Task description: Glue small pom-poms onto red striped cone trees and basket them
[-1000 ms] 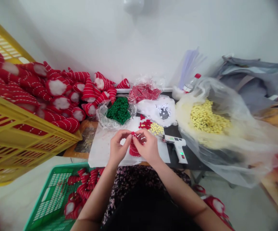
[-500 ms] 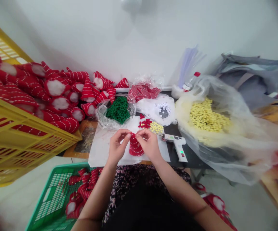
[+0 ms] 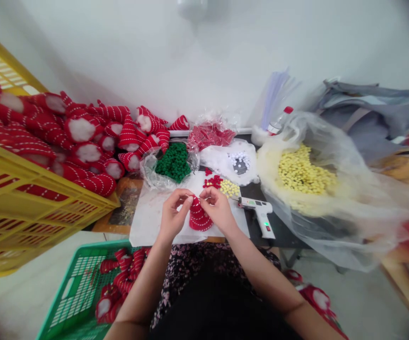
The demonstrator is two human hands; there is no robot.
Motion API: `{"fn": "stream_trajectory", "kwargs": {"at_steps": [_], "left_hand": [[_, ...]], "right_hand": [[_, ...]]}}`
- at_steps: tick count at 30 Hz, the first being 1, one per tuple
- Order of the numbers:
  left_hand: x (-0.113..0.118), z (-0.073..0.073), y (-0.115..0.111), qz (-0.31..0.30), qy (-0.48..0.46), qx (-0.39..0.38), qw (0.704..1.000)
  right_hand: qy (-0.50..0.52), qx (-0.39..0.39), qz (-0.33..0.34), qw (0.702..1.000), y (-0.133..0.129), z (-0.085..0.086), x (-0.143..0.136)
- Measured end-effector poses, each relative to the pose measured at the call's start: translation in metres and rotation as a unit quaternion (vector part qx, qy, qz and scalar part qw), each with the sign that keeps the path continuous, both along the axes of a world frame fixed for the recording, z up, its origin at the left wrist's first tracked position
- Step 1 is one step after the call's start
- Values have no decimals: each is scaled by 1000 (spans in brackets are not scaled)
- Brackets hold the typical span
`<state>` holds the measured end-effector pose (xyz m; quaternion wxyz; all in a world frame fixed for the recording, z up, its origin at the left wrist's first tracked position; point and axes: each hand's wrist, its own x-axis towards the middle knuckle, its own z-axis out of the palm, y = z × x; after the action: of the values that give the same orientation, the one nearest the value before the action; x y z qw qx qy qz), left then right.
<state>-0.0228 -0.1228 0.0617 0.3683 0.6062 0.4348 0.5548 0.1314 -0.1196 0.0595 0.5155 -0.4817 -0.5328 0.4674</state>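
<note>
Red striped cone: between the hands, its tip at the fingertips, long axis running toward the body, base slightly rightward (image 3: 200, 220)
Left hand: thumb and forefinger pinching the cone's tip (image 3: 172, 212)
Right hand: fingertips narrow beside the tip; cannot tell what they grip (image 3: 220, 211)
Nearer hand: neither clearly
Since a second ago: fingertips slightly farther apart, more cone showing

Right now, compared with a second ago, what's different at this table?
The right hand has shifted its thumb a little rightward, off the front of the red cone, so more of the cone shows between the hands. Both hands stay at its top, the left hand hardly moved. Nothing else was visibly picked up or let go; the glue gun and green pompoms stayed put.
</note>
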Motion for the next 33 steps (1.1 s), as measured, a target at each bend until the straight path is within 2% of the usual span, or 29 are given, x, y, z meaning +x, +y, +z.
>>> {"fn": "stream_trajectory", "kwargs": {"at_steps": [6, 8, 13, 17, 19, 22, 25, 27, 31, 33], "left_hand": [[4, 0, 6, 2, 1, -33, 999], [5, -3, 7, 2, -12, -40, 999], [0, -23, 10, -26, -23, -63, 997], [0, -43, 13, -114, 6, -106, 988], [4, -50, 15, -154, -15, -133, 979], [11, -54, 17, -166, -63, -163, 971], [15, -55, 20, -150, -105, -193, 964], [16, -57, 23, -126, -156, -218, 955], [15, -63, 31, -67, -246, -246, 935], [16, -67, 34, -46, -238, -244, 939]], "right_hand": [[-82, 113, -19, 990, -14, -3, 1], [-101, 126, -40, 986, -14, -8, 2], [-47, 63, -72, 994, -4, -25, 15], [3, 32, -62, 998, 8, -34, 24], [20, 21, -65, 997, 16, -37, 26], [37, 3, -71, 997, 26, -38, 27], [53, -4, -46, 998, 29, -36, 30], [60, -18, -6, 998, 25, -33, 34], [79, -122, 125, 982, 11, -33, 41], [83, -127, 132, 980, 6, -35, 40]]}}
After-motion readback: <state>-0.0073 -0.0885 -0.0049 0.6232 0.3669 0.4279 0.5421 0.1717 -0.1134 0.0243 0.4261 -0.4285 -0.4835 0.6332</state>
